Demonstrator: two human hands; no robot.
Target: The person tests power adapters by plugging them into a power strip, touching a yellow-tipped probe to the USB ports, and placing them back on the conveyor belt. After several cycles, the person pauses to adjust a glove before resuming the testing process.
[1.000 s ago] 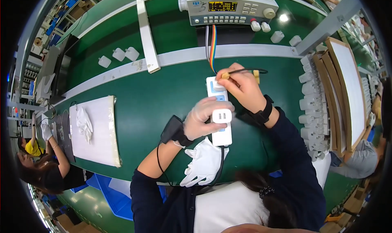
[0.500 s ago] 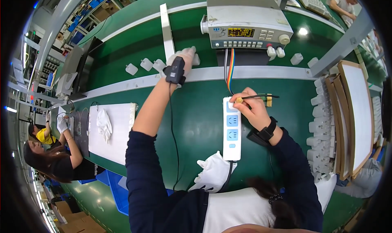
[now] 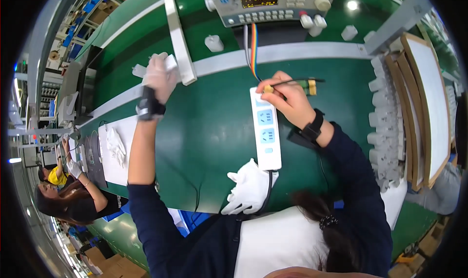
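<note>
My left hand (image 3: 160, 80), in a thin pale glove with a black device strapped to the wrist, is over a row of small white chargers at the far left. One white charger (image 3: 139, 71) shows beside it and a white block (image 3: 171, 63) lies against its fingers. Motion blur hides whether it grips that block. My bare right hand (image 3: 291, 100) is closed at the top end of a white power strip (image 3: 269, 153) with blue sockets. Between its fingertips is a yellow connector (image 3: 267, 89) on a black lead (image 3: 304, 80), against a white piece at the top socket.
A bench instrument (image 3: 273, 7) with a lit display stands at the back, rainbow ribbon wires (image 3: 254, 49) running down from it. White gloves (image 3: 251, 188) lie by the strip's near end. White chargers (image 3: 382, 122) and cardboard trays (image 3: 424, 107) line the right. A co-worker (image 3: 73, 195) sits left.
My left hand has moved left, from beside the lone charger to over the row of chargers. The view has shifted, and my right hand stays at the strip's top end.
</note>
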